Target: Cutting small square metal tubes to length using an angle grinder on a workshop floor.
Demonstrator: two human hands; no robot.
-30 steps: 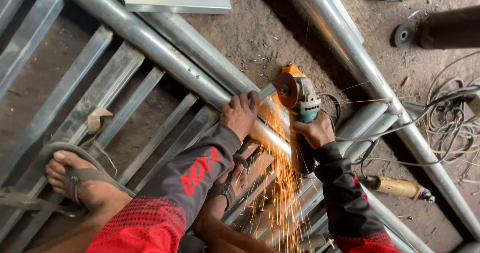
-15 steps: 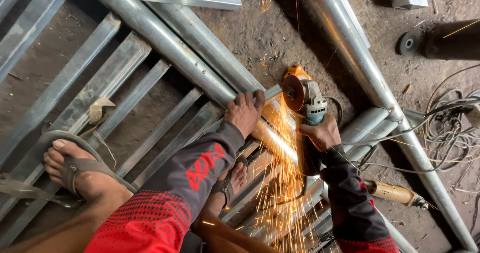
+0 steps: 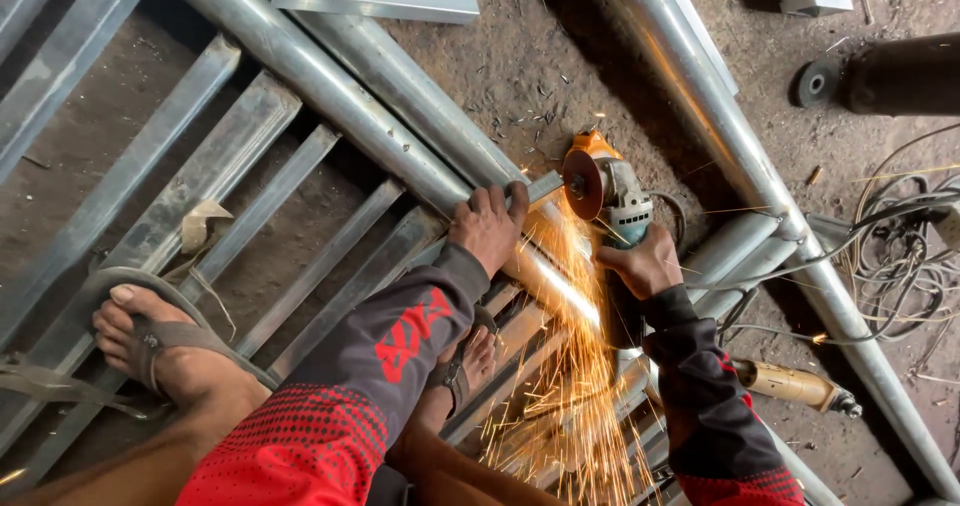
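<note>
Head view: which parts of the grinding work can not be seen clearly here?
- Contact of the grinder disc with the pipe: hidden by bright sparks.
- Right hand grip: the palm side is hidden behind the hand itself.
- Left hand fingertips: curled over the pipe, out of sight.
- Cables: cut off by the right edge.
</note>
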